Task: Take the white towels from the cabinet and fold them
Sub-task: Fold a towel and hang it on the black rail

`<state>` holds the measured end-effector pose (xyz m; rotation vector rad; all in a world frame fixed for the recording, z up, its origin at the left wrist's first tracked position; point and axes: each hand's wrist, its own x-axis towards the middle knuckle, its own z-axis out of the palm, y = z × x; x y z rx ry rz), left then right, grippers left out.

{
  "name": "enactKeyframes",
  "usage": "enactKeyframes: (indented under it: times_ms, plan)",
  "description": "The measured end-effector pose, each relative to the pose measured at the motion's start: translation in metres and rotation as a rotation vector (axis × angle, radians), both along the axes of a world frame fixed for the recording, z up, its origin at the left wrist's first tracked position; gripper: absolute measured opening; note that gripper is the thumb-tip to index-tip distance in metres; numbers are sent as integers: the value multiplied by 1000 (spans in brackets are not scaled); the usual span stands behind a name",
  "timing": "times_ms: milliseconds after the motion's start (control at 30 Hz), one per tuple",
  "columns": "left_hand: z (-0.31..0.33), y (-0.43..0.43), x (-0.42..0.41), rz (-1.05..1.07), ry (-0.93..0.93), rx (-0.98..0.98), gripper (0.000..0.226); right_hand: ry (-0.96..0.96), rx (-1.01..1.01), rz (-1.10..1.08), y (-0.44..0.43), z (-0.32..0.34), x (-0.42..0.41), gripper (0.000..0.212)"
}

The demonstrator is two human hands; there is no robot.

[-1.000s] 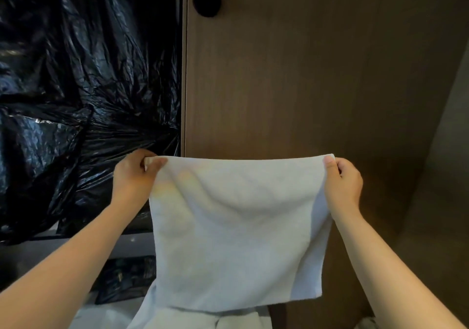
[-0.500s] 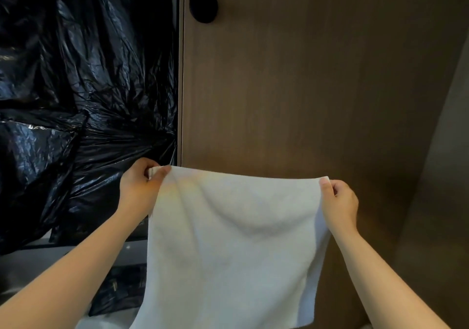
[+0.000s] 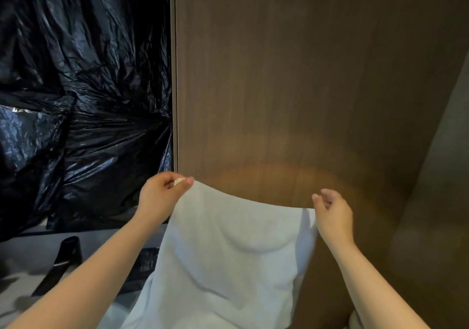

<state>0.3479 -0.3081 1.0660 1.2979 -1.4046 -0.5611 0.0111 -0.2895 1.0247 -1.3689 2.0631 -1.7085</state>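
White soft cloth towel looks limp and light; your left grip pinches its left corner. Whether your right grip holds anything I cannot tell, so take the right corner.

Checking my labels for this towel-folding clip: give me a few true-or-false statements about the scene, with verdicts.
1. The left hand pinches a top corner of the white towel. True.
2. The white towel lies folded on a shelf. False: it hangs unfolded in front of the person.
3. Black plastic bags sit left of the wooden cabinet door. True.
4. The towel's top edge is pulled straight and level. False: it curves downward toward the right hand.
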Motion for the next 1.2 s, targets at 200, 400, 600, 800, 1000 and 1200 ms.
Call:
enactKeyframes:
  times_ms: [200,400,600,800,1000,1200]
  plan:
    - [-28,44,-32,-309,157,224,11,31,65,423,43,-21,51,13]
    - [-56,87,-44,-301,168,241,18,-131,152,666,81,-55,89,18]
    - [-70,108,-40,-338,99,203,18,-95,177,735,93,-61,107,25]
    - [-73,111,-38,-307,58,109,21,-45,208,747,95,-62,118,18]
    - [-83,116,-24,-291,-3,138,32,43,175,715,95,-66,120,19]
    - [-96,123,-12,-223,-177,37,20,-19,184,683,97,-64,122,14]
